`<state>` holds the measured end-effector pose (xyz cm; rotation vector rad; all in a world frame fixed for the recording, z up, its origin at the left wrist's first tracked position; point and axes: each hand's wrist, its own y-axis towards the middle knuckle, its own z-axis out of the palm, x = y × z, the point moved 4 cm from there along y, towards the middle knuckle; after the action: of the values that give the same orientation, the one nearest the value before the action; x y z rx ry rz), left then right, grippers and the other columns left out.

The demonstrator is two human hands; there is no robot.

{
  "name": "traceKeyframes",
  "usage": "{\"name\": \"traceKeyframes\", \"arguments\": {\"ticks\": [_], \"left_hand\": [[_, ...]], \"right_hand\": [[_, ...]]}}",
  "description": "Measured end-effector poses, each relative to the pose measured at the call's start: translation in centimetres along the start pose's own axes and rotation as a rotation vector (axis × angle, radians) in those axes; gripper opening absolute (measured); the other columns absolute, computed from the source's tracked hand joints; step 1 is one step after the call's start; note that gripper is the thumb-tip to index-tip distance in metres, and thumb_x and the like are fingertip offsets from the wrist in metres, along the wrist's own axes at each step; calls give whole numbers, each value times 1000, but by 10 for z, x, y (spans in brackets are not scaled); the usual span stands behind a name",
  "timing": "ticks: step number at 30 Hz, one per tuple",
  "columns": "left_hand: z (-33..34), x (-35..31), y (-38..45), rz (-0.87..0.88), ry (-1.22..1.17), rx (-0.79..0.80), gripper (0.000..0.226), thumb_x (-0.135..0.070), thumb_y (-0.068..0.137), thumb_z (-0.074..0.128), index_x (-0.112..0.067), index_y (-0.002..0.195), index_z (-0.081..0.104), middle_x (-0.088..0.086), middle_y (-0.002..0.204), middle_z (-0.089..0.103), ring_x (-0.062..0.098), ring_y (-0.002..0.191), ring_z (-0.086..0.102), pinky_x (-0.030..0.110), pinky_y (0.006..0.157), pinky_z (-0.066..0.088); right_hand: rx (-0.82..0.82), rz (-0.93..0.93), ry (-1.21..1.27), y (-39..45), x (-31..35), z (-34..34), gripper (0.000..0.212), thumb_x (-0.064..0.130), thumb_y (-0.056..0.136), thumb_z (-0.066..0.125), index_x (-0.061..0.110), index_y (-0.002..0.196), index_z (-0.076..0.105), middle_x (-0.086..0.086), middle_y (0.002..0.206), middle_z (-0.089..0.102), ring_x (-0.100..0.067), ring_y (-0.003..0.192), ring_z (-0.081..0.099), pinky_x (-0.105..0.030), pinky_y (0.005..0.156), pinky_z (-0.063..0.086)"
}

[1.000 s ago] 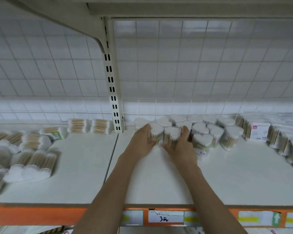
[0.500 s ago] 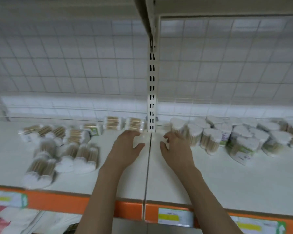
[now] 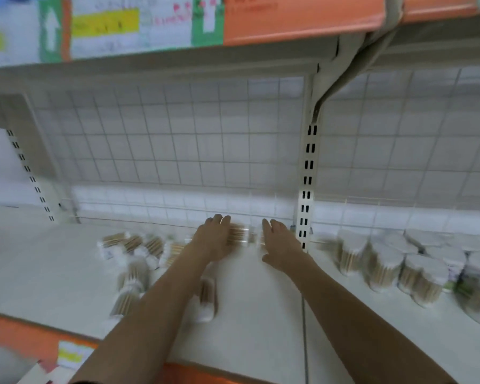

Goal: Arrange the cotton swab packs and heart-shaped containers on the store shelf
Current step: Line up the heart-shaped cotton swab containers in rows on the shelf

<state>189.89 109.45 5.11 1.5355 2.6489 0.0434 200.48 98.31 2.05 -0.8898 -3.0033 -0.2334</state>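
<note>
Both hands far back on shelf [image 3: 255,314], by wire grid. Left hand [image 3: 215,239] and right hand [image 3: 279,242], fingers straight, flank blurred cotton swab packs [image 3: 244,235], palms against pack ends. More packs [image 3: 133,250] scattered left of left hand. Heart-shaped containers [image 3: 385,261] clustered right of right hand, past slotted upright [image 3: 306,189].

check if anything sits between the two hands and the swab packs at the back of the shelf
Nothing visible does. The left hand and right hand already flank the swab packs by the back grid, fingers straight. The frame is too blurred to confirm contact.
</note>
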Motion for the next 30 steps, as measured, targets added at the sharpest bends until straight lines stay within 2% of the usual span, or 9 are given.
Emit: {"name": "traceKeyframes", "arguments": {"ticks": [3,6,11,13,18,20,23,27,30], "left_hand": [[9,3,12,9,70,9,71,-17,85,56,-6,144,19,12,145,28,30,130,34,38,104,34],[18,5,22,7,90,15,73,-19,83,57,-7,144,18,10,143,30,29,126,38,36,103,34],[29,9,33,-3,48,5,79,-42,81,61,-13,143,21,9,140,32,32,123,42,39,102,34],[30,10,38,6,47,8,77,-47,82,61,-15,142,23,10,136,35,32,119,45,40,100,36],[18,10,41,83,149,-71,71,-51,77,63,-19,135,38,12,124,41,32,110,49,39,95,39],[9,8,36,83,78,-74,71,-45,74,68,-20,135,41,13,121,35,34,101,53,39,91,43],[-5,-5,22,101,-22,-67,66,-31,74,68,-16,134,43,13,119,30,36,93,55,37,85,49],[-19,-35,-8,135,-157,-14,81,-30,73,76,-14,138,30,8,129,29,30,100,51,29,79,40],[-25,-66,-33,179,-239,-60,74,-32,73,76,-10,130,33,5,127,35,24,93,46,27,77,34]], "right_hand": [[-30,2,-79,7,1,3,84,15,86,63,9,147,7,-15,144,31,-29,132,32,-37,109,33],[-78,-2,-184,7,1,0,76,9,87,57,5,146,10,-15,141,33,-30,129,34,-38,106,30],[-129,-8,-218,-4,1,-4,56,10,87,52,2,136,28,-16,135,35,-31,124,36,-38,106,29],[-141,-18,-146,-12,3,-10,47,9,84,51,3,129,37,-14,130,38,-29,120,37,-36,103,30],[-281,7,137,-42,-2,-22,42,13,80,52,5,120,43,-10,118,43,-25,107,41,-34,95,39],[-334,38,216,-57,-8,-26,39,15,79,53,5,115,45,-9,113,45,-24,102,42,-36,90,42],[-360,90,325,-84,-19,-34,49,21,80,59,5,123,42,-8,114,45,-24,104,43,-28,87,40],[-466,165,472,-123,-37,-43,55,22,78,67,4,124,43,-7,112,46,-22,103,44,-21,79,30],[-531,216,528,-153,-55,-46,60,23,78,69,4,128,42,-5,110,48,-18,101,43,-18,80,29]]}}
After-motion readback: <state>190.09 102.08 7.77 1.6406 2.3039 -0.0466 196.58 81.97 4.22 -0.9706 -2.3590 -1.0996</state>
